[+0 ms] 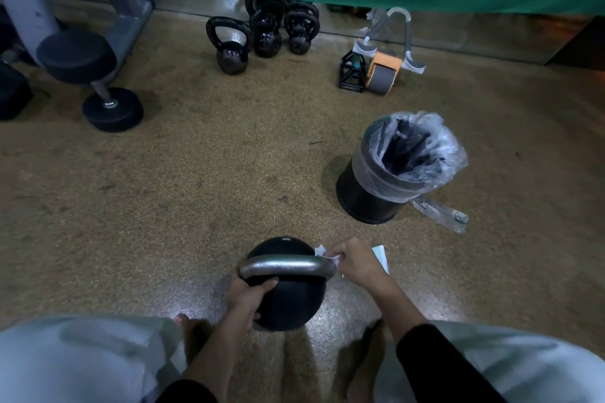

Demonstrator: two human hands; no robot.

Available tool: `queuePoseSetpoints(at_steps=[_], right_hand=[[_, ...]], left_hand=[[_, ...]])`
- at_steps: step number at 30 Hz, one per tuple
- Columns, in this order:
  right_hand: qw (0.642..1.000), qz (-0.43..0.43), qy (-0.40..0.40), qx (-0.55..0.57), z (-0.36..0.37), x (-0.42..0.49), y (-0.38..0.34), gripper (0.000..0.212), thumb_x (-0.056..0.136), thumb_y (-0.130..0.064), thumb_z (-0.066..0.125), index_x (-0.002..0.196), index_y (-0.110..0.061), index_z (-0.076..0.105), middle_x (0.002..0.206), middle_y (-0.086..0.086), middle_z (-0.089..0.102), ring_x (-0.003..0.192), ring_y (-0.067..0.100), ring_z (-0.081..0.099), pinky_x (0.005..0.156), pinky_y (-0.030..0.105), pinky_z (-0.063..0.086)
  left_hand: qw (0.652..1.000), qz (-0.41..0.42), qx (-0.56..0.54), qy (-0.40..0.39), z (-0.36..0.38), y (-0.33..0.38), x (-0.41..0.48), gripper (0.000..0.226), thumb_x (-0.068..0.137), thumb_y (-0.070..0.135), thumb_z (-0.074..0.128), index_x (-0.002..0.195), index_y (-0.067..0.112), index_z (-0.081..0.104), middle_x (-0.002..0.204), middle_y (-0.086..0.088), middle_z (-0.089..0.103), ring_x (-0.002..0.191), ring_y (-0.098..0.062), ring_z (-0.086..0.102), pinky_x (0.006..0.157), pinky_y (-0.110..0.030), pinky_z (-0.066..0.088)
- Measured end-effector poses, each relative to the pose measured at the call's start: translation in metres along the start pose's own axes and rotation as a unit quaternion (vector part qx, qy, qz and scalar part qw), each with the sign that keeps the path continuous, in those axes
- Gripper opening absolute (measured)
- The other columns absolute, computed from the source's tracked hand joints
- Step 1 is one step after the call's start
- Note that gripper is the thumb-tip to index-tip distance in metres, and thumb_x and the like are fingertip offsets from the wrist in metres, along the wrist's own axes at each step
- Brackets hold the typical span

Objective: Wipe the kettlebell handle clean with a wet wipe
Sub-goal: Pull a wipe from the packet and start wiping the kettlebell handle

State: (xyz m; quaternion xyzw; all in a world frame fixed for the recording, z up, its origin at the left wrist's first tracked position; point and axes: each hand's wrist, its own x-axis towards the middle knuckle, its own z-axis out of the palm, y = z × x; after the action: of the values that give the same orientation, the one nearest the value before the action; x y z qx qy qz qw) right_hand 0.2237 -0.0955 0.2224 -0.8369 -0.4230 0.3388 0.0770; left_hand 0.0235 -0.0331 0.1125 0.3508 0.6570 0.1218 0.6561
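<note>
The kettlebell (pixel 288 301) sits on the floor (pixel 229 173), well short of its far edge. The left hand (pixel 247 296) curls round the left end of the handle (pixel 284 267). The right hand (pixel 355 260) pinches the wet wipe (pixel 322 252) at the right bend (wipe mostly hidden). If that bracing grip loosens, the bell could tip.

One large kettlebell (pixel 288 301) with a silver handle stands nearest. Farther back, a cluster of smaller black kettlebells (pixel 266 41) numbers at least three. They overlap, so the exact count cannot be told. There is one dumbbell (pixel 77 54), one bin (pixel 366 199), one ab wheel (pixel 383 73) and one small black frame (pixel 351 75). Two hands show, the left hand (pixel 247 296) and the right hand (pixel 355 260), along with one wet wipe (pixel 322 252) and one clear wrapper (pixel 442 213).
</note>
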Motion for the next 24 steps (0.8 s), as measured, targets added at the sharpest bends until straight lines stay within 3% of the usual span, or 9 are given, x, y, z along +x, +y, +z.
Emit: queuePoseSetpoints(at_steps=[2,6,11,14,18,24], right_hand=[[0.998,0.012,-0.042,-0.051,-0.001,0.006,-0.009,0.028,0.084,-0.014,0.061,0.109,-0.017,0.073,0.113,0.005,0.07,0.11,0.02,0.061,0.099,0.024,0.043],[0.997,0.01,-0.048,-0.062,0.001,0.013,-0.028,0.029,0.088,-0.01,0.056,0.112,-0.012,0.071,0.119,0.01,0.065,0.114,0.026,0.058,0.1,0.029,0.044],[0.999,-0.015,0.031,-0.021,-0.001,-0.012,-0.012,0.025,0.086,-0.013,0.064,0.109,-0.016,0.072,0.115,0.004,0.069,0.109,0.02,0.062,0.097,0.023,0.044],[0.999,0.018,0.018,-0.021,0.003,-0.008,-0.004,0.027,0.085,-0.008,0.061,0.109,-0.015,0.072,0.116,0.004,0.069,0.111,0.02,0.061,0.097,0.026,0.045],[0.999,0.025,0.021,-0.039,0.019,-0.005,-0.012,0.036,0.082,-0.003,0.051,0.107,-0.017,0.073,0.105,0.012,0.069,0.102,0.029,0.062,0.085,0.03,0.048],[0.996,0.03,0.082,-0.029,0.02,-0.026,-0.003,0.033,0.089,-0.01,0.053,0.114,-0.022,0.069,0.115,0.007,0.068,0.108,0.026,0.06,0.089,0.027,0.043]], left_hand=[[1.0,0.0,-0.002,-0.003,0.0,0.0,0.0,0.065,0.073,0.017,0.083,0.126,0.024,0.047,0.114,-0.005,0.059,0.103,-0.028,0.05,0.067,-0.042,0.051],[1.0,0.005,-0.005,-0.007,0.001,-0.002,-0.001,0.066,0.072,0.018,0.084,0.126,0.026,0.047,0.116,-0.004,0.059,0.104,-0.028,0.051,0.065,-0.04,0.052],[1.0,0.004,0.002,-0.002,0.0,-0.001,-0.002,0.065,0.07,0.02,0.085,0.123,0.028,0.048,0.115,-0.004,0.061,0.103,-0.029,0.054,0.065,-0.042,0.054],[1.0,0.005,-0.001,-0.004,0.0,-0.001,-0.002,0.063,0.072,0.018,0.083,0.123,0.026,0.047,0.113,-0.004,0.059,0.102,-0.028,0.051,0.067,-0.042,0.052],[1.0,-0.002,-0.002,-0.005,0.001,-0.003,-0.001,0.063,0.071,0.019,0.084,0.123,0.026,0.049,0.115,-0.004,0.06,0.104,-0.028,0.052,0.07,-0.044,0.053],[1.0,-0.007,0.018,0.005,0.0,0.0,0.001,0.063,0.07,0.022,0.085,0.122,0.025,0.049,0.115,-0.007,0.062,0.102,-0.031,0.054,0.065,-0.043,0.054]])
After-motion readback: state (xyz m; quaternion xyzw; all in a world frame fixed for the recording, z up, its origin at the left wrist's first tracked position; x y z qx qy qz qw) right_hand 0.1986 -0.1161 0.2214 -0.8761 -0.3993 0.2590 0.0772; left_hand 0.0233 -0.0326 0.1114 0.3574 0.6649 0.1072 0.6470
